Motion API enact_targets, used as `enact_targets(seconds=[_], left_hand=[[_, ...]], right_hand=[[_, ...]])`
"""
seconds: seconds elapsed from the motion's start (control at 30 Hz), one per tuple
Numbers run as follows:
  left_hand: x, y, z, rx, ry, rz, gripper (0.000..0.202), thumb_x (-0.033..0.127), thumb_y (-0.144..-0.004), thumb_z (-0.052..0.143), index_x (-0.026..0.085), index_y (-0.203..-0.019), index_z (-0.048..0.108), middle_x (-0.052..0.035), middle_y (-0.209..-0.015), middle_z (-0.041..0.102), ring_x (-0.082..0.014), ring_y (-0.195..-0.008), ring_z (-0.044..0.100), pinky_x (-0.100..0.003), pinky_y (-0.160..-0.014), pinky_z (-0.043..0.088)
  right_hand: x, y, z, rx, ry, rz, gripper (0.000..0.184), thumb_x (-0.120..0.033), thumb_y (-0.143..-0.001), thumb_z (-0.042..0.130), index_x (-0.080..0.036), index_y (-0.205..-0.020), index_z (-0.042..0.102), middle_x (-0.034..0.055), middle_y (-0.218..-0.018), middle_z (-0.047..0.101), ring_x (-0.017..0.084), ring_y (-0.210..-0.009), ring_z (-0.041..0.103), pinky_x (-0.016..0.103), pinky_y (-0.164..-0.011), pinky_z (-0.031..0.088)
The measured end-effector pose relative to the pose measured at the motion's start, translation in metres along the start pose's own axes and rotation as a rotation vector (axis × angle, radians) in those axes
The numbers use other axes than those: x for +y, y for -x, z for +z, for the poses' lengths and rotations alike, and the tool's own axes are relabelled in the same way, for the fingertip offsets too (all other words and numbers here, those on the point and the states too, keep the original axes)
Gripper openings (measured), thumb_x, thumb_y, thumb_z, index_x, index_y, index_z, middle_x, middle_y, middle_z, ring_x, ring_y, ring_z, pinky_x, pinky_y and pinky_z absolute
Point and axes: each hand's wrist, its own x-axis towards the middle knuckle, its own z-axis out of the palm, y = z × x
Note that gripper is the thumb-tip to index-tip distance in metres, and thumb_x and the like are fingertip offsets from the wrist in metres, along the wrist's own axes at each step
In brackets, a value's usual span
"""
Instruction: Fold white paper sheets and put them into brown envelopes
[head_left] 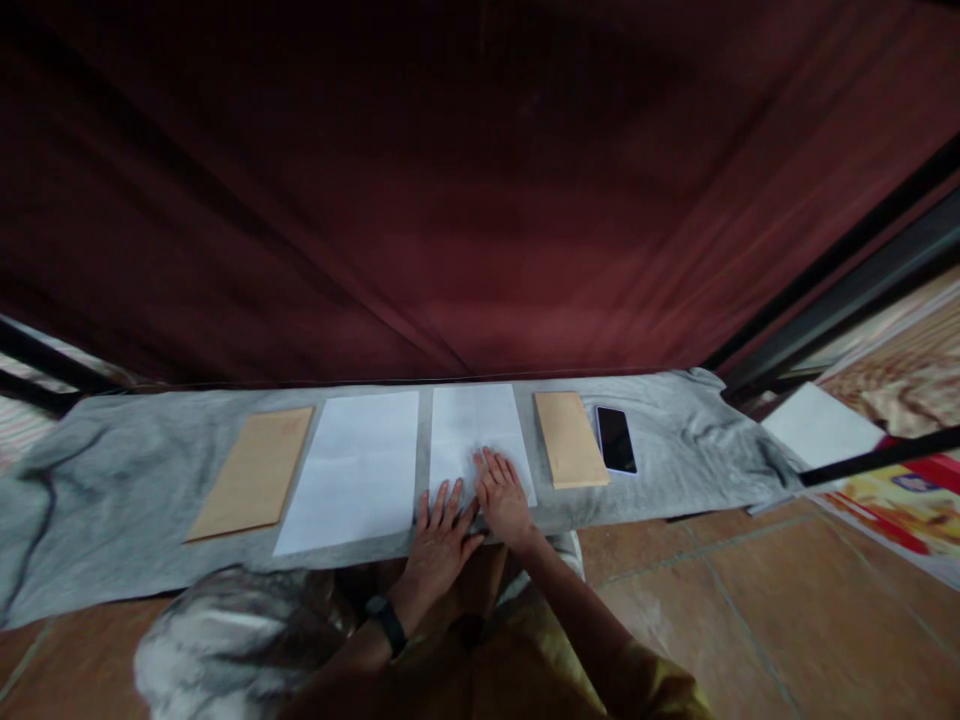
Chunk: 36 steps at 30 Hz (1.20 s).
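Both of my hands rest on the near edge of a white paper sheet (pixel 476 425) that lies on a grey cloth (pixel 112 480). My left hand (pixel 439 540) lies flat with fingers spread at the sheet's lower left corner; a dark watch (pixel 387 622) is on its wrist. My right hand (pixel 501 492) lies flat on the sheet's lower part, fingers stretched forward. A second white sheet (pixel 356 465) lies just left of it. A tan envelope (pixel 253 470) lies at the far left and another tan envelope (pixel 570 438) lies right of the sheets.
A black phone (pixel 616 438) lies on the cloth beside the right envelope. A dark red curtain (pixel 480 200) hangs behind the cloth. A white sheet (pixel 821 425) and a colourful printed mat (pixel 900 500) lie at the right. Terracotta floor tiles (pixel 750 610) run along the near side.
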Motion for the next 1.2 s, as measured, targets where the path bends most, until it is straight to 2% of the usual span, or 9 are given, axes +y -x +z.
enact_targets(seconds=[0.1,0.27,0.4,0.6,0.73,0.8,0.9,1.03,1.2], left_hand=[[-0.001,0.001,0.001,0.006,0.024,0.009,0.055,0.054,-0.094,0.055,0.033,-0.144,0.054,-0.0096,-0.16,0.04,-0.0372,-0.149,0.033,-0.064,-0.119,0.025],[-0.006,0.005,0.003,0.018,0.033,0.033,0.058,0.049,-0.096,0.055,0.037,-0.152,0.043,-0.0079,-0.163,0.035,-0.0341,-0.151,0.029,-0.061,-0.121,0.023],[-0.008,0.01,0.003,0.031,0.035,0.034,0.06,0.049,-0.097,0.052,0.032,-0.154,0.04,-0.0099,-0.163,0.035,-0.0321,-0.151,0.029,-0.059,-0.122,0.024],[-0.013,0.012,0.0,-0.012,0.038,0.037,0.057,0.046,-0.098,0.051,0.023,-0.15,0.045,-0.0138,-0.159,0.041,-0.0305,-0.149,0.036,-0.054,-0.121,0.031],[-0.014,0.0,-0.006,-0.006,0.061,0.037,0.047,0.033,-0.1,0.045,0.021,-0.144,0.051,-0.0139,-0.156,0.045,-0.0289,-0.145,0.042,-0.052,-0.12,0.034],[-0.011,-0.01,-0.009,-0.008,0.076,0.088,0.046,0.024,-0.098,0.044,0.02,-0.143,0.052,-0.0124,-0.158,0.043,-0.0271,-0.147,0.038,-0.051,-0.122,0.03],[-0.005,-0.024,-0.013,-0.074,0.099,0.176,0.052,0.014,-0.094,0.043,0.023,-0.144,0.051,-0.0087,-0.159,0.042,-0.0237,-0.149,0.035,-0.052,-0.123,0.027],[0.002,-0.038,-0.016,-0.169,0.085,0.188,0.053,0.008,-0.094,0.037,0.024,-0.143,0.052,-0.0093,-0.156,0.047,-0.0228,-0.145,0.042,-0.051,-0.117,0.036],[0.006,-0.044,-0.015,-0.158,0.047,0.225,0.054,0.007,-0.093,0.037,0.02,-0.143,0.052,-0.0119,-0.153,0.05,-0.0232,-0.142,0.047,-0.049,-0.116,0.038]], right_hand=[[-0.004,0.009,-0.001,-0.029,-0.001,-0.025,0.047,-0.031,-0.105,0.04,-0.022,-0.151,0.047,0.0067,-0.157,0.045,0.022,-0.146,0.038,0.043,-0.121,0.028],[0.017,0.026,-0.011,-0.013,0.053,0.012,0.05,-0.035,-0.104,0.044,-0.023,-0.152,0.044,0.008,-0.158,0.044,0.025,-0.146,0.039,0.044,-0.12,0.029],[0.03,0.042,-0.015,0.033,0.107,0.055,0.053,-0.036,-0.105,0.041,-0.018,-0.155,0.04,0.0118,-0.158,0.043,0.026,-0.145,0.04,0.046,-0.119,0.029],[0.031,0.059,-0.02,0.058,0.119,0.046,0.055,-0.034,-0.105,0.04,-0.012,-0.155,0.038,0.0155,-0.158,0.042,0.028,-0.146,0.038,0.048,-0.119,0.031],[0.029,0.061,-0.028,0.023,0.082,-0.02,0.052,-0.034,-0.103,0.045,-0.017,-0.152,0.044,0.0131,-0.156,0.046,0.026,-0.145,0.04,0.048,-0.121,0.027],[0.028,0.061,-0.031,-0.004,0.07,-0.055,0.05,-0.033,-0.102,0.046,-0.019,-0.151,0.046,0.0118,-0.155,0.047,0.025,-0.144,0.041,0.048,-0.122,0.025],[0.028,0.059,-0.035,-0.044,0.068,-0.068,0.05,-0.032,-0.102,0.047,-0.02,-0.15,0.047,0.0112,-0.155,0.047,0.025,-0.144,0.042,0.049,-0.123,0.024],[0.031,0.059,-0.037,-0.07,0.052,-0.077,0.049,-0.032,-0.103,0.046,-0.019,-0.15,0.048,0.0109,-0.156,0.045,0.026,-0.144,0.041,0.049,-0.121,0.026],[0.032,0.06,-0.038,-0.069,0.027,-0.099,0.05,-0.031,-0.103,0.046,-0.017,-0.15,0.047,0.0126,-0.156,0.046,0.026,-0.144,0.041,0.048,-0.12,0.03]])
